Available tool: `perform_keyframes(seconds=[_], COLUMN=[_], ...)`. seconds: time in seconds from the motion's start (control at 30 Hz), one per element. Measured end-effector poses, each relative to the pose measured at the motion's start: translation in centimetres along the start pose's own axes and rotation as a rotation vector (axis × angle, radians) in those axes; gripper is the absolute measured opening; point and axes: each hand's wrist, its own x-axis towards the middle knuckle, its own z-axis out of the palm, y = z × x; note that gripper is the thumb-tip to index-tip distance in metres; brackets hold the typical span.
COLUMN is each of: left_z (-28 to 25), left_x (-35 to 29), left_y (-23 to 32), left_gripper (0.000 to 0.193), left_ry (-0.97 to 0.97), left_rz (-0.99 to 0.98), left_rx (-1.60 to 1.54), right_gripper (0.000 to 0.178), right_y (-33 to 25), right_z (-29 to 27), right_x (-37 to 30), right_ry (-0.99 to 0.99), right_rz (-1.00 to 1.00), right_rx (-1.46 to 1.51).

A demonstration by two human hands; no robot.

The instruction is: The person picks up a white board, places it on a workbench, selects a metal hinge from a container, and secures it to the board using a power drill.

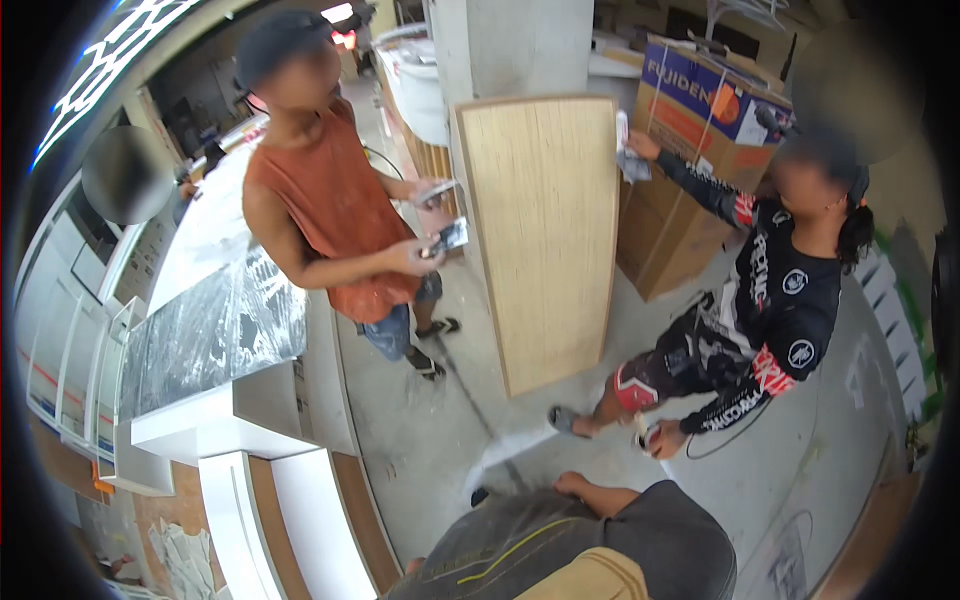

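My right hand (572,484) rests close against the front of my dark grey shirt (530,540). Its fingers are turned out of sight, and no held object shows. On my left, only a small patch of skin (414,565) shows beside the shirt, too little to read the fingers. Ahead of me stands a tall pale wood panel (540,240) with a thin frame, leaning near a grey column. A person in an orange sleeveless top (340,210) holds a flat grey-bladed scraper (452,236) and another flat tool (437,192). At the panel's right edge, a person in black (790,270) holds a whitish item (630,160).
A large strapped cardboard box (680,210) stands behind the panel. At left are a film-covered dark counter (220,330) and white shelving with brown edges (300,500). A thin dark cable (725,450) loops near the right person's lower hand, which grips a small round object.
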Motion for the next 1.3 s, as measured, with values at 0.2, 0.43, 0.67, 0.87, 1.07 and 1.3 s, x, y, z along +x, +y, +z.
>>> perform_keyframes(seconds=[0.2, 0.43, 0.67, 0.87, 1.07, 1.3], left_z=[2.4, 2.5, 7.8, 11.0, 7.7, 5.9], left_x=[1.7, 3.6, 0.7, 1.5, -0.3, -1.9], left_y=[5.9, 16.1, 24.2, 25.3, 28.3, 23.4], left_gripper=[0.038, 0.024, 0.036, 0.043, 0.047, 0.047], left_ry=[0.188, 0.179, 0.007, -0.210, -0.009, 0.069], left_rz=[0.404, 0.620, 0.502, 0.635, 0.433, 0.397], left_rx=[-0.044, 0.275, 0.060, -0.205, 0.102, 0.043], right_gripper=[0.044, 0.053, 0.052, 0.054, 0.058, 0.055], right_y=[-5.5, -3.6, 6.9, 7.6, 9.7, 17.4], right_z=[-1.7, -3.7, -2.1, -5.1, -6.3, -4.4], right_x=[2.1, -3.2, -11.1, -13.9, -14.9, -16.2], right_ry=[-0.145, -0.202, -0.622, -0.509, -0.271, -0.227], right_rz=[0.005, -0.155, -0.179, -0.133, 0.118, 0.331], right_rx=[-0.126, 0.150, 0.334, 0.344, 0.178, -0.053])
